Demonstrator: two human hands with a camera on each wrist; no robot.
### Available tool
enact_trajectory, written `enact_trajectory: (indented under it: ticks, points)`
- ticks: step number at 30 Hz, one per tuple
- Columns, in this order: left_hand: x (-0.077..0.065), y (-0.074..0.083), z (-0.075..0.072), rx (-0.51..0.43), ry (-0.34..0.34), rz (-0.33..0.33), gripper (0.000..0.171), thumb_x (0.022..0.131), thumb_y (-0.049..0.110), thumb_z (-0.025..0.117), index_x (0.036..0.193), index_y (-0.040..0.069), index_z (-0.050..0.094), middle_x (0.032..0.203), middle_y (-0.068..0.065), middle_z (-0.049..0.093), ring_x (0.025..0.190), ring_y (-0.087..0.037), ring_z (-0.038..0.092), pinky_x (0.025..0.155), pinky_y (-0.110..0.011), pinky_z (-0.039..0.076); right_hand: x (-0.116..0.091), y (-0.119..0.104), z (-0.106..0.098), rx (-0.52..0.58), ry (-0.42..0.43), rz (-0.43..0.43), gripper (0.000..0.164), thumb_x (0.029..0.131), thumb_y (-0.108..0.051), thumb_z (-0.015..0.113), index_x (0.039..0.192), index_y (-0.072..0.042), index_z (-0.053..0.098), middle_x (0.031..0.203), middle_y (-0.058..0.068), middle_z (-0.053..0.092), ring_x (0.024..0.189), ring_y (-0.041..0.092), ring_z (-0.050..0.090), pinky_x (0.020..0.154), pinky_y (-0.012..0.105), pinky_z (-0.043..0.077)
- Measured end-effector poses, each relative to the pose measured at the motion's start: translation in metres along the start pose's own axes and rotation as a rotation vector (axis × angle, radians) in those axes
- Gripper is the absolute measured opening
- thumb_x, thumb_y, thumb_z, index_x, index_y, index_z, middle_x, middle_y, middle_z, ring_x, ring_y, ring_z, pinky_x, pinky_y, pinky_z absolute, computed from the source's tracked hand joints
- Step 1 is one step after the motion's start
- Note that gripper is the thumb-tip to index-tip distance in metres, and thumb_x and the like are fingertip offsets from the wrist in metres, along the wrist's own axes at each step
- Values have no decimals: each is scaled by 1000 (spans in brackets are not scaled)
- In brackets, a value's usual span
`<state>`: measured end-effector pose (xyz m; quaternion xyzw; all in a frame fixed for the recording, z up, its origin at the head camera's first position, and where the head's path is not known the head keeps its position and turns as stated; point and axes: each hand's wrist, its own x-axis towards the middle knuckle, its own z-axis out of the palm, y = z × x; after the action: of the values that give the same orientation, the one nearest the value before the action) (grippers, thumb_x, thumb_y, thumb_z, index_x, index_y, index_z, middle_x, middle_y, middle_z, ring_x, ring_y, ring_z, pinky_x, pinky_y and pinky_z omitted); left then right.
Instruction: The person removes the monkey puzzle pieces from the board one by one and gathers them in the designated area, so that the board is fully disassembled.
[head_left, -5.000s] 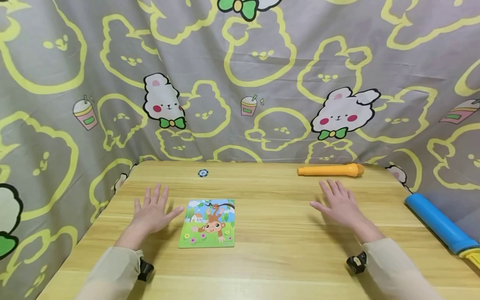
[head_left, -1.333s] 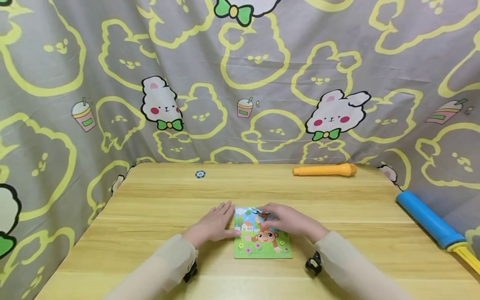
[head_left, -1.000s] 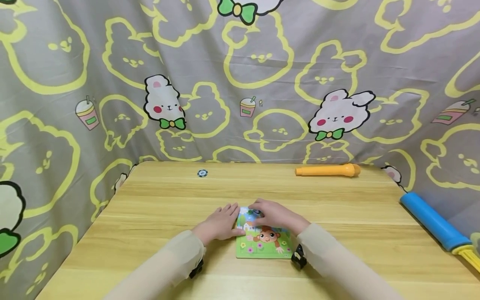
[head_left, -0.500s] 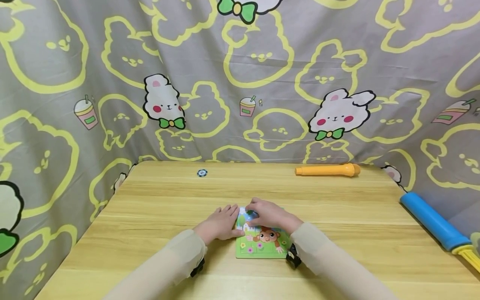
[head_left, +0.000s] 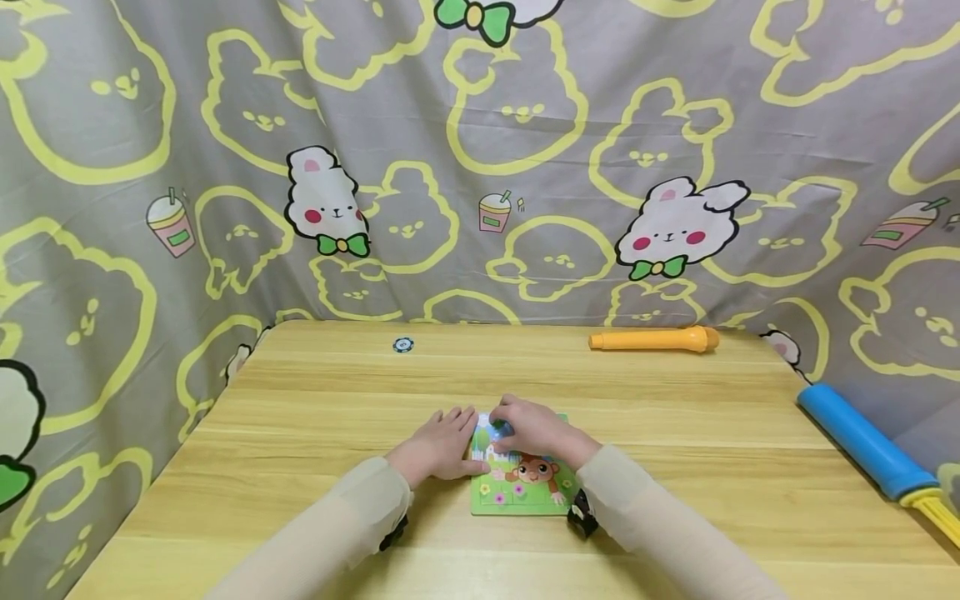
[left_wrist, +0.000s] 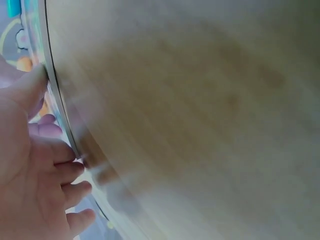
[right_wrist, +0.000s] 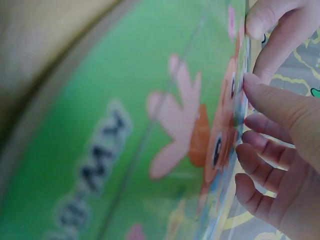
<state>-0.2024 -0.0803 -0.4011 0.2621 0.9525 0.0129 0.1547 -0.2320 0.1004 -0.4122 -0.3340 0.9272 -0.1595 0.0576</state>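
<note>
One near-square monkey jigsaw puzzle [head_left: 519,493] is being bracketed flat on the table [head_left: 315,408]; its left edge is being touched by the straight-fingered left hand [head_left: 438,448]; its upper face is being overlain by the right hand [head_left: 536,429], fingers loosely bent, no grip showing.

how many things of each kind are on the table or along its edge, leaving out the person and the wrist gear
Monkey picture board: 1
Round chip: 1
Orange microphone-shaped toy: 1
Blue tube with a yellow end: 1
Total: 4
</note>
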Motion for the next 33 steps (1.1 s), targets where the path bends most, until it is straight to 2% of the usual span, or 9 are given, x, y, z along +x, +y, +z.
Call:
enact_trajectory:
  ticks: [6,14,22,25,29,33]
  points:
    - [0,-1,1,6,-5,-7,92,83,64,49,145,1,23,150,-13,20,136,-28,17,109,-45,16,2,-3,-1,6,-20,26,39,82,-28,71,112,-5,61,97,0,51,81,12,53,72,29,48]
    - [0,2,0,13,-12,-14,93,82,65,49,145,1,24,150,-12,21,136,-28,18,109,-44,16,2,2,0,108,-34,28,37,82,-25,71,111,-6,57,105,2,46,89,15,52,81,33,48]
    - [0,3,-1,14,-23,-26,93,82,65,50,145,2,23,150,-11,20,136,-27,17,109,-44,15,3,7,2,200,-29,58,41,82,-23,71,114,-5,54,103,2,49,91,15,52,84,34,46]
    - [0,3,-1,15,-23,-24,93,82,64,50,145,1,23,150,-12,20,136,-27,17,109,-44,16,3,10,3,275,0,45,34,83,-17,70,112,-4,56,101,4,50,86,16,51,79,34,46]
    - [0,3,-1,17,-21,-24,92,83,63,50,145,2,22,150,-11,20,136,-27,17,109,-44,16,1,15,2,450,36,38,20,88,-5,61,108,-8,58,86,6,53,66,17,51,60,31,45]
    - [0,4,-1,24,-21,-35,92,82,63,51,145,2,23,150,-11,20,136,-27,17,109,-44,17,-1,19,0,567,70,51,18,91,-3,55,108,-8,60,77,5,56,58,17,51,52,28,43]
